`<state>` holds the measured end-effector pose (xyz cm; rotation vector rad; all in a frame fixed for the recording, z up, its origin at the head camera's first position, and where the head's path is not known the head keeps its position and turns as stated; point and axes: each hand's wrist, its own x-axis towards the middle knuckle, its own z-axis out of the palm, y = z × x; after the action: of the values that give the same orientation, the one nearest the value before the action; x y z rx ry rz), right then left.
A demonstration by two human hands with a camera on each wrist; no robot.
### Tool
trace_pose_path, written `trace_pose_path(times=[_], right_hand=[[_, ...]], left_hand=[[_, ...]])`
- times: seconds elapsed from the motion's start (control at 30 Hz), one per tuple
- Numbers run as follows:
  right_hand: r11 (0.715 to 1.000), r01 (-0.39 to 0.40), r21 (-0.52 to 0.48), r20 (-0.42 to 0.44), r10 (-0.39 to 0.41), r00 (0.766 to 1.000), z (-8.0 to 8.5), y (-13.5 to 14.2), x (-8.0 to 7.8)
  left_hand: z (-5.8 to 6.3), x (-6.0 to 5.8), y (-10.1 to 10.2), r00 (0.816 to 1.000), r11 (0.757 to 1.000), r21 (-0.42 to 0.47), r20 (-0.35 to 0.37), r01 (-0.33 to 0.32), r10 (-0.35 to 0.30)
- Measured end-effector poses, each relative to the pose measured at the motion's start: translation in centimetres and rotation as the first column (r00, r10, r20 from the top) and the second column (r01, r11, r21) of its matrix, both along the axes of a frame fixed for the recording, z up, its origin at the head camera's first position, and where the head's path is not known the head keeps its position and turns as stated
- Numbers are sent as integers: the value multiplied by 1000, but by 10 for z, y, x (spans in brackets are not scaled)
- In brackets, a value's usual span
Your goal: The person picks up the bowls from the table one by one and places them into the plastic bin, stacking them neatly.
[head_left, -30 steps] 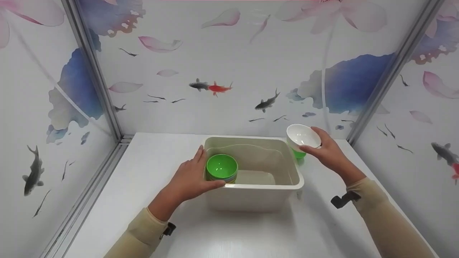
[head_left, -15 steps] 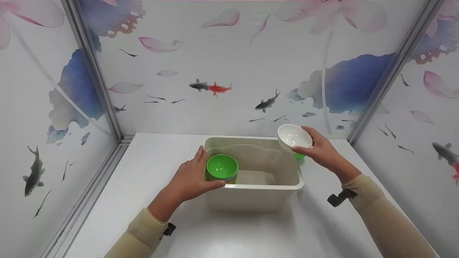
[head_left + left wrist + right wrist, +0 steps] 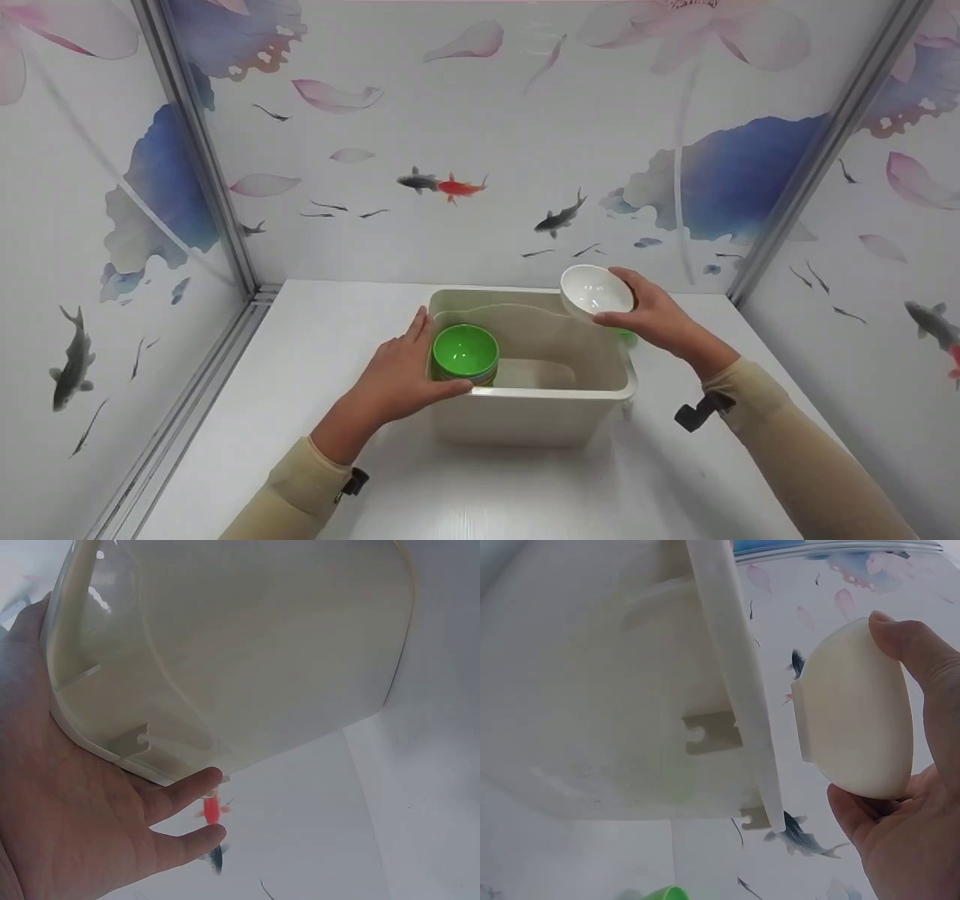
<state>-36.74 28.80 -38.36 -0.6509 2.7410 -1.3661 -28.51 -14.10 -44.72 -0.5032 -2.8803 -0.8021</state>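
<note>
My right hand (image 3: 660, 319) pinches a white bowl (image 3: 596, 291) at its right side, thumb in front and fingers behind. The bowl is held over the bin's back right corner, its inside tilted toward the head camera. In the right wrist view, the white bowl (image 3: 862, 712) shows its underside and foot, close beside the bin's rim. My left hand (image 3: 397, 375) rests on the left front corner of the beige plastic bin (image 3: 525, 416), fingers straight along its left side, thumb along the front rim. A green bowl (image 3: 465, 351) tops a stack at the bin's left end.
Partly hidden behind the bin's right end, a green object (image 3: 628, 337) sits on the white table (image 3: 300, 322). White panels printed with fish and petals enclose the table at the back and both sides, joined by metal corner posts (image 3: 199, 150).
My right hand has carried the white bowl leftward, from beside the bin's right rim to over its back right corner. My left hand and the bin have stayed in place.
</note>
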Motion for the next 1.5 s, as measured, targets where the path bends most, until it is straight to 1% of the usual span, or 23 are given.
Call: trace_pose_path(times=[0.27,0.43,0.6,0.9,1.07,1.3,1.5], right_hand=[[998,-57,-3,-7,57,998,2,-11,-5],[995,-97,-7,25,97,995,3,-19,-8],[993,-115,30,61,114,992,5,-27,-9],[983,-134,127,66,126,990,13,-43,-14],[979,-157,131,59,150,987,15,-52,-17],[973,-198,119,90,188,978,14,-61,-25],[962,-235,140,96,223,970,16,-67,-30]], left_hand=[[1,1,0,1000,1000,-4,2,-1,1],[0,1,-1,1000,1000,-10,2,-1,1],[-2,1,-1,1000,1000,-6,-1,1,-1],[1,-1,0,1000,1000,-31,-2,3,-3],[0,-2,0,1000,999,-35,5,-4,4],[-1,-2,0,1000,1000,-27,7,-5,5],[0,-1,0,1000,1000,-23,12,-4,4]])
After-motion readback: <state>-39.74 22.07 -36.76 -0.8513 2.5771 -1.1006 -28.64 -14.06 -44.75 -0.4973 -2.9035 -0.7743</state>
